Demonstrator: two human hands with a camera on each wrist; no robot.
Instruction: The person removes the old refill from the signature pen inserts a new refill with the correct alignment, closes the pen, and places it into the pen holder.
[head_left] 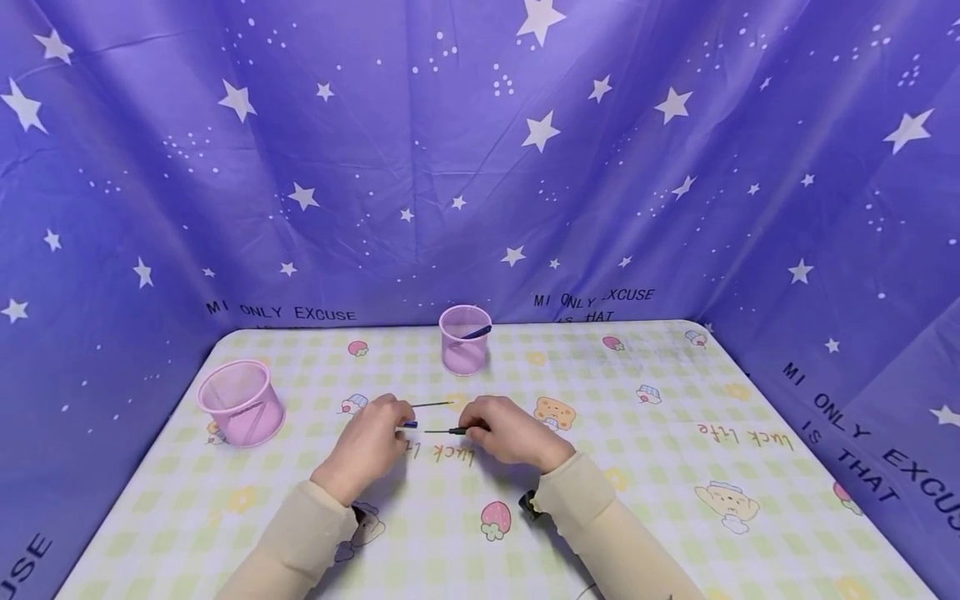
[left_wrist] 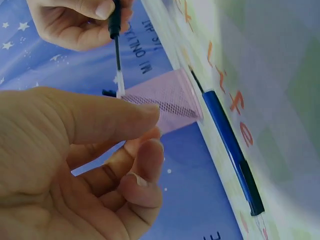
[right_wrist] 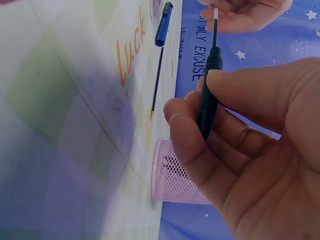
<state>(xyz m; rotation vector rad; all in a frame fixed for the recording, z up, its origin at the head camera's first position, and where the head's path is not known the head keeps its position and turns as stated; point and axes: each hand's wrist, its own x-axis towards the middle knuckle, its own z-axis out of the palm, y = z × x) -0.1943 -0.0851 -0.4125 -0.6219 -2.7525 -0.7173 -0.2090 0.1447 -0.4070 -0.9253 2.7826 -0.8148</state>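
My right hand [head_left: 504, 429] pinches a black pen grip section [right_wrist: 211, 90], its ribbed part beyond the thumb. A thin dark refill [left_wrist: 118, 52] with a pale end sticks out of it toward my left hand [head_left: 375, 437]. The left fingers are loosely curled, thumb near the index finger, with nothing visible between them. In the head view a small gap separates them from the refill's end. Below the hands, a blue pen barrel [left_wrist: 227, 145] with a dark end lies on the table. Another refill [right_wrist: 157, 82] lies beside it.
A pink mesh cup [head_left: 463, 354] with a dark blue pen [head_left: 477, 332] in it stands at the table's back edge. Another pink mesh cup [head_left: 242, 408] stands at the left. A checked cloth [head_left: 660, 517] covers the table; a starry purple curtain [head_left: 420, 150] hangs behind.
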